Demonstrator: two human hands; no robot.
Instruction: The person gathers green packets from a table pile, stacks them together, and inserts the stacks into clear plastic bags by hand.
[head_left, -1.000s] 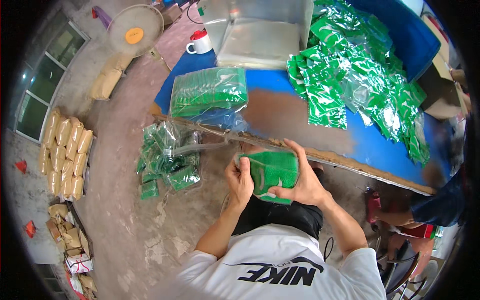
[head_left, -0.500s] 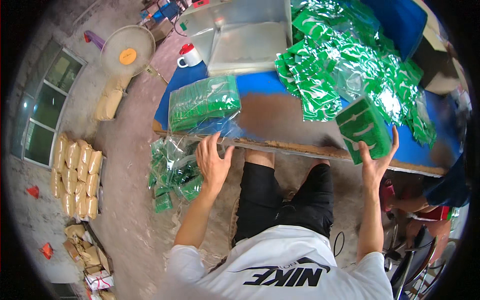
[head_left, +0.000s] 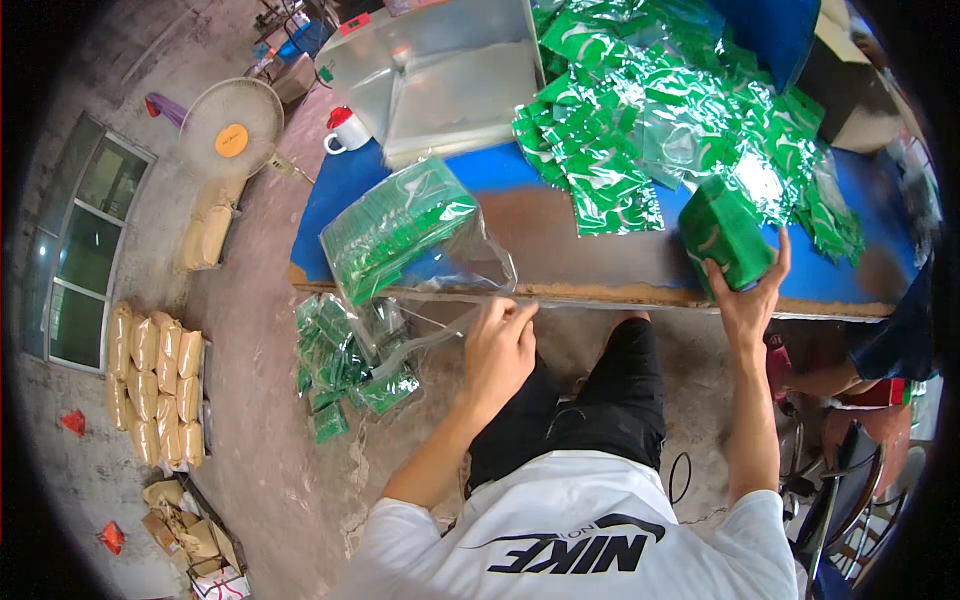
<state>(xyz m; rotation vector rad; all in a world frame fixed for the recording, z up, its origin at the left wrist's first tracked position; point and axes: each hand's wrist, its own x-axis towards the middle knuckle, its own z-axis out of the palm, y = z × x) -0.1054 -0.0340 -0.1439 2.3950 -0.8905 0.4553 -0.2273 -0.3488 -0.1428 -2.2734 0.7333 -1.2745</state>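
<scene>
Far left: tan sacks (head_left: pixel 155 385), plump with a smooth sheen, stacked against the wall, likely to save floor space. Round fan (head_left: pixel 232 128) stands upper left, probably there for air.

Left of centre: white mug (head_left: pixel 345 130) with red top near the table edge. Below it on the blue table (head_left: pixel 335 190), a clear plastic bag (head_left: pixel 400 225) lies tilted, a row of green packs showing through. Film is thin, creased, glossy; its loose mouth faces the left hand, which looks handy for reach. Under the table edge, more green packets in clear film (head_left: pixel 335 365) sit in a loose heap on rough concrete.

Centre: left hand (head_left: pixel 498 355) is at the bag's mouth, fingers curled and close together. Can't tell if they're pinching the film. Above, a metal-look tray (head_left: pixel 357 80) holds flat clear sheets (head_left: pixel 465 95), its walls probably keeping them squared up.

Right of centre: green block-shaped pack (head_left: pixel 728 230) is in the right hand (head_left: pixel 752 305), thumb and fingers clamped on its lower end, held tilted over the table's front edge. Surface reads matte, fine-grained; grip from below probably leaves the top end free. Behind it, shiny green pouches (head_left: pixel 620 130) spread in a loose, crinkled pile.
</scene>
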